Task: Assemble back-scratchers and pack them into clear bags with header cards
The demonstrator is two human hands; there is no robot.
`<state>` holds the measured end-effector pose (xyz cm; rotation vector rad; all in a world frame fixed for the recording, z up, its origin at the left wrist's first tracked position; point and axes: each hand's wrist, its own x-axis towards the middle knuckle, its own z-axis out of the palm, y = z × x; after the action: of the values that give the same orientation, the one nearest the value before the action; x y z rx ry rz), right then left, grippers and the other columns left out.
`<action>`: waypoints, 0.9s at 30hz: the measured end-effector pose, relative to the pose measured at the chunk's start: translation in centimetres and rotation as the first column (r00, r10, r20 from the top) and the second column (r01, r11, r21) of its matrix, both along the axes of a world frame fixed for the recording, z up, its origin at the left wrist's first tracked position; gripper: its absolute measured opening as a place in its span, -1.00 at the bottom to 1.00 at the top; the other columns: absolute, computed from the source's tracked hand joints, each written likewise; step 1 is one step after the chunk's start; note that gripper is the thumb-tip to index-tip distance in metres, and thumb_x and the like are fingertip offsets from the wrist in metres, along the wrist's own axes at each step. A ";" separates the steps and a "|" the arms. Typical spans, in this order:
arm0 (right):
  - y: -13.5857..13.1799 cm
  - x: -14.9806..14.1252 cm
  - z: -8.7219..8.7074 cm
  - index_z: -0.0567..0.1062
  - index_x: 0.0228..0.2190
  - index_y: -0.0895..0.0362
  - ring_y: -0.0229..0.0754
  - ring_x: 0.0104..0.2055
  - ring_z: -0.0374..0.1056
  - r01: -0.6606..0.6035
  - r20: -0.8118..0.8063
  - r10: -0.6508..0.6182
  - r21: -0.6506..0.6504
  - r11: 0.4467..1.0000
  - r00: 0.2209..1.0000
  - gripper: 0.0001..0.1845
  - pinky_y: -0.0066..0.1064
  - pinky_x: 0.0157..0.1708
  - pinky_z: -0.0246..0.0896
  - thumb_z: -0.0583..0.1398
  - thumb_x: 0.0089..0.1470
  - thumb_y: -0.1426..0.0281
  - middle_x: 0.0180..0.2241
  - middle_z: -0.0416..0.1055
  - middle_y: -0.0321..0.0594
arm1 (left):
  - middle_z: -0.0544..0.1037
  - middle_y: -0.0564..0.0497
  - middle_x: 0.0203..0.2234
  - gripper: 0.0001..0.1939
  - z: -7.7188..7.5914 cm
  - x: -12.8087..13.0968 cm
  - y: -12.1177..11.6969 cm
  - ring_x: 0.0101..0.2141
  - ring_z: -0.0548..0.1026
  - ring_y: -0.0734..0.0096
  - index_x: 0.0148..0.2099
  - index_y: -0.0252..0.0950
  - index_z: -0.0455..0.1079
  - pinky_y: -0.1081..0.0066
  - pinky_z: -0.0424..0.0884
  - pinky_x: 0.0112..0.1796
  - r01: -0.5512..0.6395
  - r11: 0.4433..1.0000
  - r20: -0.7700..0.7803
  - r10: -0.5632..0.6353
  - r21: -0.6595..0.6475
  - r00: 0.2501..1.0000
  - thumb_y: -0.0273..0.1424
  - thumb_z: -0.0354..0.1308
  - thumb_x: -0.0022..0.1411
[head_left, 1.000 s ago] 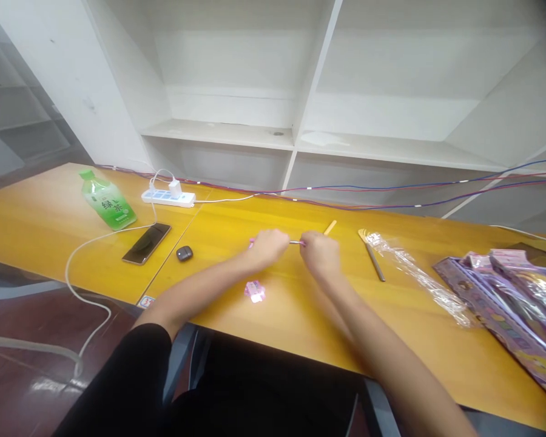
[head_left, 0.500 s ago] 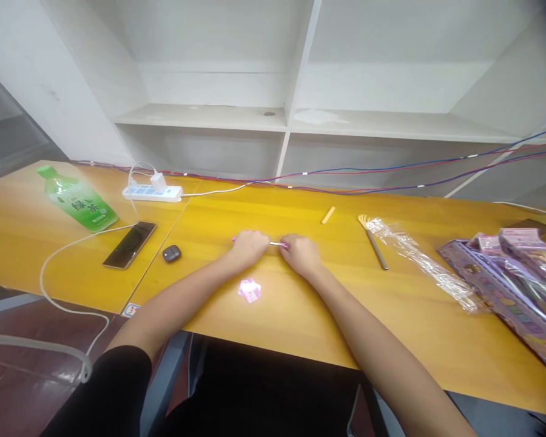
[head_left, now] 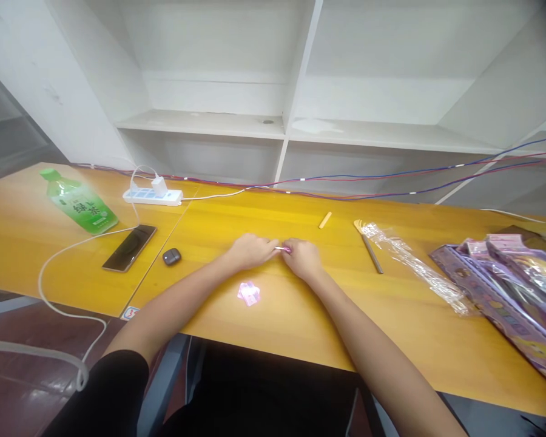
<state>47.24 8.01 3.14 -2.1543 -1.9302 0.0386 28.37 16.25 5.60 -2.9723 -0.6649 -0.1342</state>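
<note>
Both my hands rest on the yellow table [head_left: 300,315], fingertips meeting. My left hand [head_left: 250,250] and my right hand [head_left: 301,258] are each pinched on an end of a thin pink and silver stick [head_left: 283,248]; only a short piece shows between them. A small pink wrapped piece [head_left: 249,293] lies on the table just in front of my hands, untouched.
At left lie a green tea bottle [head_left: 79,203] on its side, a phone [head_left: 129,247] on a white cable, a small dark case [head_left: 171,257] and a power strip [head_left: 152,195]. To the right are a small wooden stick [head_left: 325,220], a fork [head_left: 368,244], clear wrapping [head_left: 414,267] and purple packages [head_left: 505,291].
My hands have drawn closer together along the stick, so less of it shows between them. The view shifted slightly.
</note>
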 end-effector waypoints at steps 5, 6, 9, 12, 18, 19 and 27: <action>1.1 -0.2 1.1 0.62 -0.31 0.09 -0.12 -0.26 0.45 0.037 0.088 -0.034 -0.039 0.999 0.996 -0.70 -0.37 -0.37 -0.02 0.10 0.33 0.33 -0.23 0.62 -0.10 | 0.67 -0.17 -0.18 -0.58 0.4 1.3 0.8 -0.27 0.65 0.20 0.07 -0.22 0.43 0.35 0.41 -0.25 -0.026 0.999 -0.033 0.025 -0.037 0.999 -0.11 -0.17 0.58; 1.5 -0.4 1.7 0.63 -0.29 0.09 -0.12 -0.25 0.46 0.047 0.111 -0.041 -0.061 0.997 0.993 -0.70 -0.37 -0.37 0.00 0.10 0.34 0.33 -0.22 0.62 -0.08 | 0.67 -0.16 -0.18 -0.58 0.8 1.8 0.9 -0.27 0.65 0.20 0.07 -0.21 0.43 0.35 0.41 -0.25 -0.047 0.998 -0.043 0.045 -0.044 0.998 -0.11 -0.17 0.58; 1.5 -0.2 4.1 0.62 -0.24 0.10 -0.13 -0.26 0.47 0.043 0.174 -0.027 -0.085 0.995 0.984 -0.66 -0.41 -0.36 0.02 0.06 0.38 0.30 -0.21 0.62 -0.05 | 0.68 -0.11 -0.28 -0.57 3.0 1.9 1.8 -0.35 0.63 0.22 0.03 -0.17 0.44 0.37 0.37 -0.31 -0.070 0.997 -0.078 0.067 -0.042 0.995 -0.07 -0.18 0.57; -2.0 4.5 6.7 0.58 -0.30 0.07 -0.13 -0.29 0.46 0.017 0.214 -0.012 -0.019 1.000 0.977 -0.67 -0.42 -0.37 0.01 0.05 0.37 0.30 -0.29 0.60 -0.08 | 0.64 -0.02 -0.40 -0.63 6.4 -2.5 3.7 -0.43 0.57 0.27 -0.08 -0.12 0.45 0.42 0.28 -0.38 -0.055 0.998 -0.076 0.056 0.021 0.996 -0.04 -0.08 0.53; -15.1 22.4 7.7 0.31 -0.59 0.02 -0.11 -0.47 0.31 0.145 0.109 -0.160 0.133 0.980 0.981 -0.74 -0.29 -0.38 0.08 0.10 0.10 0.28 -0.53 0.40 -0.11 | 0.57 0.06 -0.48 -0.68 9.3 -16.9 6.1 -0.51 0.44 0.42 -0.20 -0.14 0.43 0.47 0.11 -0.45 -0.147 0.973 -0.066 0.161 0.179 0.985 -0.10 -0.03 0.49; -16.5 23.8 7.3 0.31 -0.59 0.02 -0.10 -0.45 0.33 0.123 0.090 -0.134 0.114 0.986 0.987 -0.75 -0.28 -0.37 0.11 0.10 0.09 0.27 -0.51 0.41 -0.09 | 0.59 0.06 -0.44 -0.67 9.0 -18.0 6.0 -0.49 0.44 0.44 -0.19 -0.14 0.43 0.49 0.11 -0.45 -0.104 0.979 -0.078 0.119 0.174 0.990 -0.10 -0.04 0.50; -18.5 22.9 4.1 0.20 -0.56 0.00 -0.06 -0.49 0.30 0.104 0.023 -0.106 0.085 0.991 0.994 -0.62 -0.24 -0.42 0.11 0.07 0.22 0.09 -0.54 0.33 -0.15 | 0.61 0.03 -0.44 -0.64 6.4 -17.9 4.6 -0.51 0.46 0.45 -0.23 -0.18 0.42 0.50 0.15 -0.47 -0.017 0.975 -0.036 0.026 0.221 0.999 -0.15 -0.09 0.53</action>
<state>70.14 -10.51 7.19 -2.2086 -1.7960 -0.0892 10.47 20.85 11.97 -2.7468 -0.6322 -0.1387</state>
